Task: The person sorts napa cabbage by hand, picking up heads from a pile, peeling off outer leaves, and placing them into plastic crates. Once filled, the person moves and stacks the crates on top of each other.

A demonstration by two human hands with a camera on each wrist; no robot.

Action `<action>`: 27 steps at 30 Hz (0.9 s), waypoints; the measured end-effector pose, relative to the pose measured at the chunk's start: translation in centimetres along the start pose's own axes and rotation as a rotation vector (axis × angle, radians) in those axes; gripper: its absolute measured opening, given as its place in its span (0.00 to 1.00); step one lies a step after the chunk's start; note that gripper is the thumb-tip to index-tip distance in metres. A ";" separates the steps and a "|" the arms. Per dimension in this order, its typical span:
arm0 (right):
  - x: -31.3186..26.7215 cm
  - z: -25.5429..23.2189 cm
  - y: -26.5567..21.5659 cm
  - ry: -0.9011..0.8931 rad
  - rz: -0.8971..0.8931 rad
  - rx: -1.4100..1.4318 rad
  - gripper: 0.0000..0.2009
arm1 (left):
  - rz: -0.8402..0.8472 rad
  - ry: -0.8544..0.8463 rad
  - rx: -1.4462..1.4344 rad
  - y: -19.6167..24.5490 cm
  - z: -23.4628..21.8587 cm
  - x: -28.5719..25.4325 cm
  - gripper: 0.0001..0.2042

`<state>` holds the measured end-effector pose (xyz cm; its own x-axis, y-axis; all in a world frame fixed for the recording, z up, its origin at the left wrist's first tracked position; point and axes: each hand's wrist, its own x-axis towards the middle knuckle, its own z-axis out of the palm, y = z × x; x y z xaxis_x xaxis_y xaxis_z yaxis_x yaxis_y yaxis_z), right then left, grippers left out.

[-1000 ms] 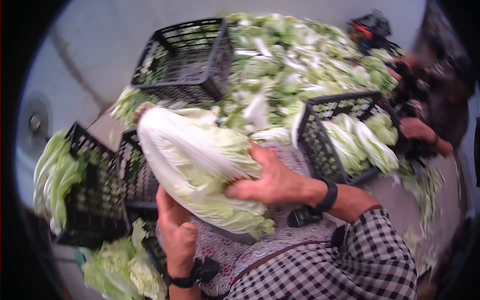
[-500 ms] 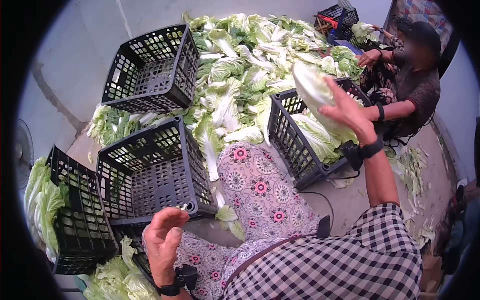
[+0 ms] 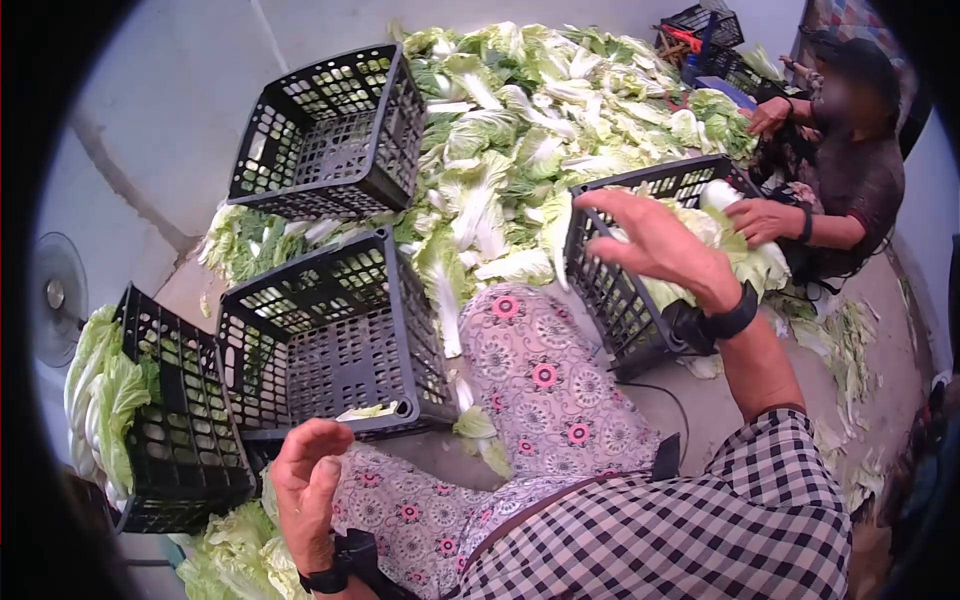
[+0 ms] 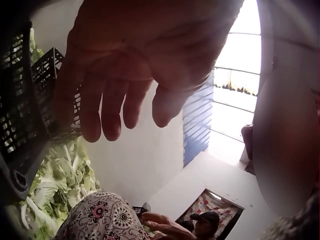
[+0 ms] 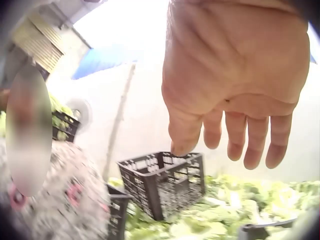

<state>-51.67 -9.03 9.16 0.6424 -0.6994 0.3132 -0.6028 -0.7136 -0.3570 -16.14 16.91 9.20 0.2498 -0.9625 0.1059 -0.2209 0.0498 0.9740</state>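
My right hand (image 3: 665, 245) is held over the near side of a black plastic crate (image 3: 640, 340) with nothing in its grasp. Napa cabbages (image 3: 755, 262) fill that crate, partly hidden behind the hand. In the right wrist view its fingers (image 5: 256, 142) hang loosely extended. My left hand (image 3: 305, 490) hovers above my left thigh, near the front corner of another black crate (image 3: 330, 360). The left wrist view shows its relaxed, empty fingers (image 4: 111, 112). A small pale leaf piece (image 3: 368, 411) lies at that crate's near rim.
Loose cabbage leaves (image 3: 530, 130) form a big heap along the wall, with a black crate (image 3: 395, 130) on it. More cabbages (image 3: 105, 400) lie by a tilted crate (image 3: 185, 430) at left. Another person (image 3: 850, 170) sits at right, one hand at the cabbages. A fan (image 3: 60, 295) stands far left.
The napa cabbage I held in both hands went rightward in my right hand into the right crate, and that hand has let go. My left hand came off it and stays low at left.
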 end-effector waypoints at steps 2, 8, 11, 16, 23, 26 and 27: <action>1.1 1.0 -3.5 -0.058 -0.122 0.157 0.25 | 0.037 0.070 0.081 0.9 -0.4 0.1 0.22; 2.8 5.2 -8.9 -0.255 -0.382 0.328 0.24 | 0.030 0.234 0.186 2.9 -5.6 -1.0 0.14; 3.3 6.3 -10.1 -0.317 -0.437 0.277 0.27 | 0.120 0.433 0.365 3.7 -9.8 -1.9 0.13; 4.2 7.3 -10.6 -0.310 -0.480 0.227 0.26 | 0.384 0.914 0.813 6.1 -18.1 -3.1 0.14; 4.1 7.3 -10.6 -0.292 -0.414 0.255 0.25 | -0.015 0.768 1.233 7.1 -29.9 -3.5 0.27; 3.7 7.2 -10.4 -0.262 -0.399 0.253 0.24 | -0.018 0.714 1.294 7.2 -31.6 -2.3 0.28; 3.6 7.3 -10.4 -0.251 -0.399 0.256 0.23 | -0.005 0.656 1.306 6.5 -33.1 -1.5 0.28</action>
<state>-39.67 -3.82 7.57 0.9101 -0.3226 0.2599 -0.1743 -0.8673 -0.4663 13.26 27.52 21.99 0.5503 -0.6525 0.5210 -0.8097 -0.5693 0.1422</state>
